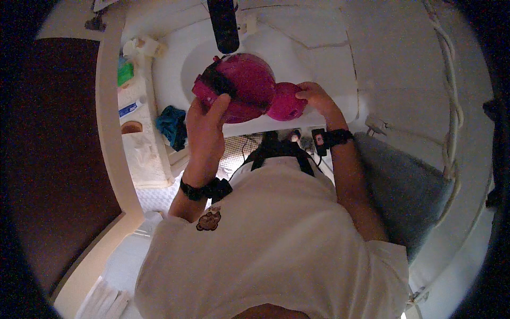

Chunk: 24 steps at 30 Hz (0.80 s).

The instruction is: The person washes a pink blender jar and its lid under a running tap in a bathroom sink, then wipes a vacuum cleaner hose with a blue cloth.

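Over a white washbasin [313,58], I hold a magenta plastic thing with a large rounded body [247,80] and a black part across its left side. Its exact kind does not show. My left hand [207,125] is closed on its left side, thumb on top near the black part. To the right, my right hand [316,98] pinches the outer edge of a smaller round magenta piece [286,102]. This piece touches or overlaps the big body; whether the two are joined I cannot tell. Both my wrists wear black bands.
A black cylinder [223,26] reaches over the basin from the far side. At the left, a shelf holds a tube [132,108] and a green item [125,73]. A dark teal cloth [171,126] hangs beside the basin. A grey towel-like cloth [404,181] hangs at the right.
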Each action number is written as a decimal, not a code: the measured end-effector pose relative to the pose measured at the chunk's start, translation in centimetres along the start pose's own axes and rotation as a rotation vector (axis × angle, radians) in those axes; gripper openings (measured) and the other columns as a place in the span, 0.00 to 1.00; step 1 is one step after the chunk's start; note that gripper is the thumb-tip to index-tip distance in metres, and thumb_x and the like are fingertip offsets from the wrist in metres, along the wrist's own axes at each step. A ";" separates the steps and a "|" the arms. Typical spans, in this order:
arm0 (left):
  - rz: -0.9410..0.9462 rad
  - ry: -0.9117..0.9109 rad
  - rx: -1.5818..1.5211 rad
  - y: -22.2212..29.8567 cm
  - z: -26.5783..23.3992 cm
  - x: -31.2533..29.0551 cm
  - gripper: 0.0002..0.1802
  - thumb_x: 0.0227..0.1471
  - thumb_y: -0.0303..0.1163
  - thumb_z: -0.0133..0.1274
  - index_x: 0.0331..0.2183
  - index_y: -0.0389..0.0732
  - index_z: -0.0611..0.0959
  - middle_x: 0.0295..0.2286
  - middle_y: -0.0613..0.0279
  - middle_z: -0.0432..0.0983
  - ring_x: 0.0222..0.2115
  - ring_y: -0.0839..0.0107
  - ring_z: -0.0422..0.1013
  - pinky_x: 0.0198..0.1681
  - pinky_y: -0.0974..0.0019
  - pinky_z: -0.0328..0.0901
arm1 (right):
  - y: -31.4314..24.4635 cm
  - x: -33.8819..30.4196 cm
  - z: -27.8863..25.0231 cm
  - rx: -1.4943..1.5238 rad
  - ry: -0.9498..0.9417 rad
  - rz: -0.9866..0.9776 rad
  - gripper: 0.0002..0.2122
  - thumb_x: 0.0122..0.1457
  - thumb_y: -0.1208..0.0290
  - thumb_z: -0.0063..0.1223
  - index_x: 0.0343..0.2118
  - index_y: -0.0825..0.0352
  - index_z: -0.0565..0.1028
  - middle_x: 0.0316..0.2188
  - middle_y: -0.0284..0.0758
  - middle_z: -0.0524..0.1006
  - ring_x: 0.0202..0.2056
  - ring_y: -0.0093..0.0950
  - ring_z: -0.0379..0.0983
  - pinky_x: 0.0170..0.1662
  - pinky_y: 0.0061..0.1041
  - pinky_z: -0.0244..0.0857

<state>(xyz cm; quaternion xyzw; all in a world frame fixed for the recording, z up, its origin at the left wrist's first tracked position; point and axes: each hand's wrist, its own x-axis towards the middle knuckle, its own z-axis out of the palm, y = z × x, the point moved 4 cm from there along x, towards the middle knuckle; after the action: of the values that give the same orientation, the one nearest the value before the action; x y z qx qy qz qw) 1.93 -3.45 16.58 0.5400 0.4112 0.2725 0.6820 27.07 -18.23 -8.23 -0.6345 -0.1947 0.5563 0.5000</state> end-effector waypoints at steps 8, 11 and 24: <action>0.153 0.017 0.180 2.0 1.8 -2.0 0.23 0.46 0.28 0.62 0.44 0.35 0.74 0.36 0.63 0.75 0.36 0.77 0.70 0.41 0.72 0.65 | -0.5 0.6 1.1 -0.169 -0.113 -0.094 0.18 0.40 0.68 0.59 0.37 0.70 0.77 0.28 0.32 0.77 0.31 0.25 0.72 0.35 0.26 0.65; 0.154 0.050 0.247 2.7 2.7 -1.6 0.23 0.46 0.28 0.62 0.44 0.35 0.73 0.36 0.63 0.74 0.35 0.77 0.70 0.40 0.71 0.66 | 0.1 0.5 2.2 -0.251 -0.198 -0.012 0.17 0.42 0.67 0.58 0.37 0.68 0.77 0.28 0.32 0.77 0.32 0.26 0.72 0.37 0.26 0.66; 0.414 -0.510 0.740 2.8 12.1 -1.0 0.25 0.42 0.42 0.61 0.35 0.33 0.73 0.31 0.43 0.75 0.35 0.47 0.73 0.38 0.53 0.67 | 4.8 -3.3 4.4 0.263 -0.270 0.019 0.18 0.52 0.65 0.58 0.45 0.65 0.73 0.37 0.34 0.78 0.38 0.30 0.75 0.43 0.29 0.69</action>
<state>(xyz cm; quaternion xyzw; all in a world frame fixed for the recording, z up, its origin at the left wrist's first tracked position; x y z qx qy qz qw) 11.95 -9.73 20.55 0.8657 0.1847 0.0971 0.4550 20.59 -21.13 -10.11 -0.4851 -0.1797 0.6618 0.5426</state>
